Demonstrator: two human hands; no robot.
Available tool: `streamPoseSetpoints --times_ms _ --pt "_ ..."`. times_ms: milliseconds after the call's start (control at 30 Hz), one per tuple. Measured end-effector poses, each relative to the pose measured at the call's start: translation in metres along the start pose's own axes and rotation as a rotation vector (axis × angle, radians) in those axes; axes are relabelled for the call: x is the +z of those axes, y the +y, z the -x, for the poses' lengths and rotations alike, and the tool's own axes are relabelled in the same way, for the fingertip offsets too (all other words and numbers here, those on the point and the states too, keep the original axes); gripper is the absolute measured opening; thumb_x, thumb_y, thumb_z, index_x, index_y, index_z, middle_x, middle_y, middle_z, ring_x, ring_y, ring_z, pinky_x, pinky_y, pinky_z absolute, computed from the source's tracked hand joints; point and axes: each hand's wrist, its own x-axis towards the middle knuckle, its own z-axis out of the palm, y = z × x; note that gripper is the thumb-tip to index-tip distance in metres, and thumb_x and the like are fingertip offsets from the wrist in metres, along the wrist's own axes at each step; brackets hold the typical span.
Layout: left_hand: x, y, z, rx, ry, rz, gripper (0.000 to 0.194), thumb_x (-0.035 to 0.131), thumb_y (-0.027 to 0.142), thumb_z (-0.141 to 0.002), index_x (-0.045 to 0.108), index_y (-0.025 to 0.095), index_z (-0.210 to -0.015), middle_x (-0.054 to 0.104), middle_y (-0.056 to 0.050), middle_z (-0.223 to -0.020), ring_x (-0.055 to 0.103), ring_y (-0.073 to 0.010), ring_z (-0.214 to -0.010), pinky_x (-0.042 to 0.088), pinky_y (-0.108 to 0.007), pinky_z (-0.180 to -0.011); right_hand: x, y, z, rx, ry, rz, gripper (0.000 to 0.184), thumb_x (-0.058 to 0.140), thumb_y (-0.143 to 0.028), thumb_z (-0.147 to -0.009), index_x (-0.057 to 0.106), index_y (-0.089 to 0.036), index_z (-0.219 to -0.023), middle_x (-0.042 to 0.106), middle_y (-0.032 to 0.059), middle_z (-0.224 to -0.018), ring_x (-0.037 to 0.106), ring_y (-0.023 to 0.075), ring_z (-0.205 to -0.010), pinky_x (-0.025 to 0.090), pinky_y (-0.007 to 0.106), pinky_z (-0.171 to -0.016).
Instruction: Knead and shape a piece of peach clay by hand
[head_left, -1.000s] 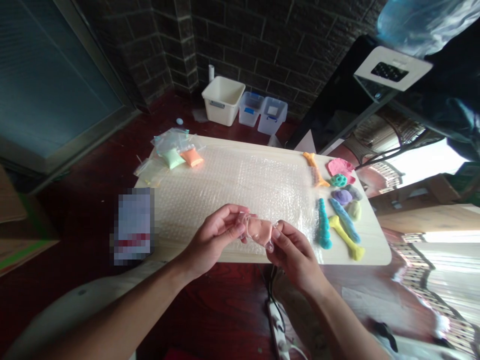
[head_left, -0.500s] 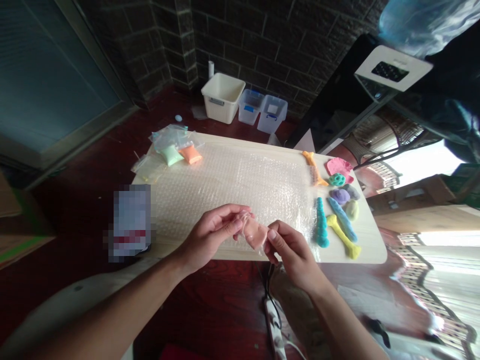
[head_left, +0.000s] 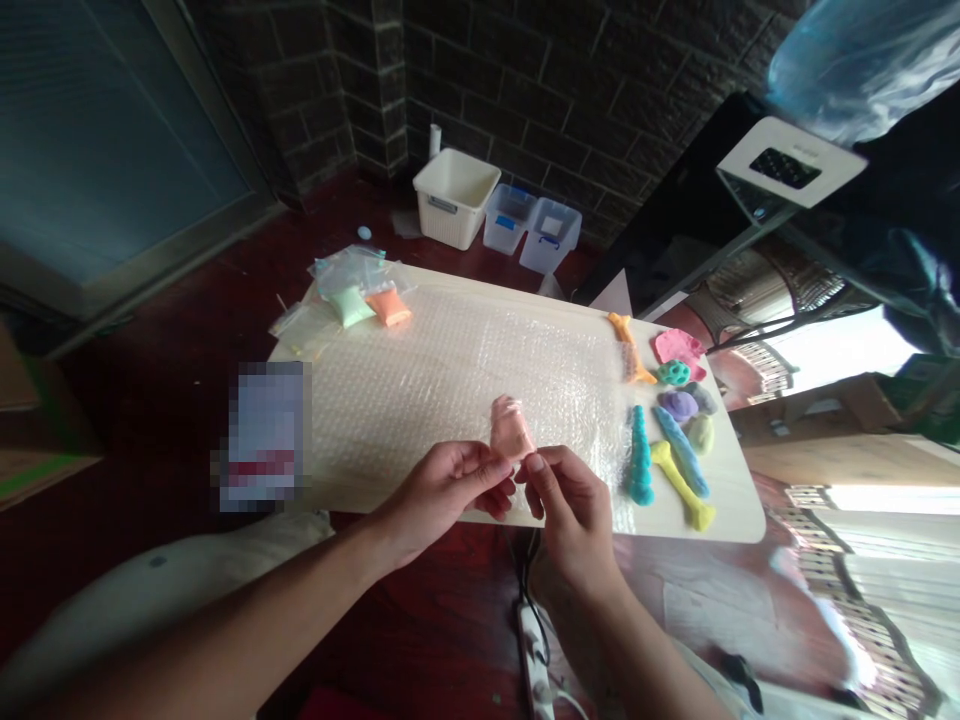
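Note:
A small packet of pink modelling clay (head_left: 511, 430) in clear wrap is held up over the near part of the table. My left hand (head_left: 457, 482) pinches its lower left edge between thumb and fingers. At its lower right corner, my right hand (head_left: 568, 497) grips it with thumb and forefinger. Beneath lies a sheet of bubble wrap (head_left: 420, 370). Right of my hands are shaped clay pieces: a teal twisted stick (head_left: 640, 456), a yellow bone shape (head_left: 683, 486) and a blue stick (head_left: 682, 450).
An orange clay piece (head_left: 631, 347), a pink one (head_left: 680, 352) and a purple lump (head_left: 678, 405) lie farther right. Green (head_left: 349, 307) and orange (head_left: 389, 306) clay packets sit at the far left. Bins (head_left: 455, 200) stand on the floor behind the table. A power strip (head_left: 534, 650) lies below.
The clay packet has turned so that it points upward, away from me. My left hand has shifted from its upper left end to its lower edge, close to my right hand.

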Motion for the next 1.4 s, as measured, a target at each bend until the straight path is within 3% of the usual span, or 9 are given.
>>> streamPoseSetpoints --times_ms 233,367,500,633,767,933,1000,1133,1400 --pt "0.0 -0.001 -0.002 0.062 0.108 -0.068 0.035 0.086 0.043 -0.082 0.074 0.011 -0.076 0.072 -0.006 -0.072 0.063 -0.0129 -0.064 0.051 -0.027 -0.064 0.007 0.006 0.005 -0.011 0.058 0.05 0.032 0.063 -0.044 -0.104 0.064 -0.02 -0.082 0.057 -0.0013 -0.067 0.049 0.0132 -0.06 0.038 0.026 -0.055" --pt "0.005 -0.001 -0.001 0.13 0.179 -0.137 0.033 0.082 0.041 -0.083 0.072 0.013 -0.07 0.071 -0.004 -0.067 0.06 -0.0127 -0.062 0.047 -0.025 -0.061 0.013 0.009 0.011 -0.08 0.16 0.128 0.031 0.06 -0.037 -0.105 0.058 -0.021 -0.078 0.051 -0.0035 -0.064 0.045 0.0123 -0.058 0.037 0.026 -0.054" --pt "0.006 -0.005 0.001 0.215 0.282 -0.226 0.033 0.077 0.038 -0.086 0.067 0.015 -0.065 0.066 -0.002 -0.063 0.055 -0.0115 -0.059 0.043 -0.025 -0.06 0.019 0.012 0.013 -0.347 0.198 0.437 0.025 0.06 -0.017 -0.102 0.055 -0.021 -0.078 0.05 -0.0041 -0.065 0.044 0.011 -0.056 0.035 0.026 -0.055" --pt "0.0 -0.002 0.004 0.289 0.321 -0.345 0.035 0.073 0.039 -0.089 0.063 0.016 -0.065 0.06 0.001 -0.06 0.052 -0.0117 -0.059 0.04 -0.025 -0.059 0.018 0.014 0.011 -0.582 0.079 0.619 0.021 0.058 -0.009 -0.098 0.055 -0.021 -0.082 0.051 -0.0031 -0.069 0.046 0.0114 -0.057 0.035 0.027 -0.056" --pt "-0.013 0.009 0.009 0.374 0.274 -0.602 0.035 0.068 0.041 -0.094 0.061 0.018 -0.069 0.056 0.002 -0.064 0.051 -0.0128 -0.063 0.035 -0.026 -0.058 0.003 0.006 0.003 -0.361 -0.066 0.462 0.02 0.053 -0.021 -0.105 0.063 -0.02 -0.088 0.06 0.0009 -0.074 0.056 0.0144 -0.064 0.042 0.029 -0.061" --pt "-0.022 0.021 0.015 0.482 0.159 -0.937 0.037 0.061 0.037 -0.1 0.058 0.018 -0.068 0.053 0.002 -0.066 0.05 -0.0129 -0.064 0.034 -0.027 -0.063 -0.021 -0.012 -0.014 -0.123 0.075 0.06 0.027 0.062 -0.041 -0.103 0.067 -0.025 -0.125 0.071 0.0075 -0.107 0.063 0.0167 -0.074 0.049 0.03 -0.061" --pt "-0.023 0.022 0.016 0.507 0.11 -1.0 0.036 0.059 0.034 -0.101 0.058 0.018 -0.069 0.054 0.002 -0.066 0.052 -0.0131 -0.065 0.035 -0.028 -0.065 -0.024 -0.016 -0.018 -0.097 0.019 0.023 0.026 0.071 -0.04 -0.099 0.072 -0.025 -0.12 0.072 0.0079 -0.109 0.065 0.0177 -0.079 0.051 0.03 -0.063" --pt "-0.022 0.021 0.017 0.52 0.071 -1.036 0.035 0.056 0.032 -0.102 0.057 0.018 -0.07 0.053 0.002 -0.067 0.052 -0.0128 -0.066 0.036 -0.027 -0.066 -0.024 -0.018 -0.02 -0.035 -0.008 -0.038 0.016 0.082 -0.037 -0.09 0.077 -0.022 -0.094 0.072 0.0044 -0.088 0.061 0.0147 -0.071 0.049 0.028 -0.061" --pt "-0.02 0.026 0.016 0.442 -0.084 -1.012 0.036 0.05 0.034 -0.105 0.062 0.018 -0.076 0.056 0.0 -0.075 0.054 -0.0148 -0.073 0.038 -0.029 -0.071 -0.033 -0.017 -0.023 0.199 -0.134 -0.193 0.033 0.089 -0.046 -0.08 0.071 -0.018 -0.083 0.061 -0.0014 -0.071 0.048 0.0109 -0.063 0.039 0.024 -0.055"
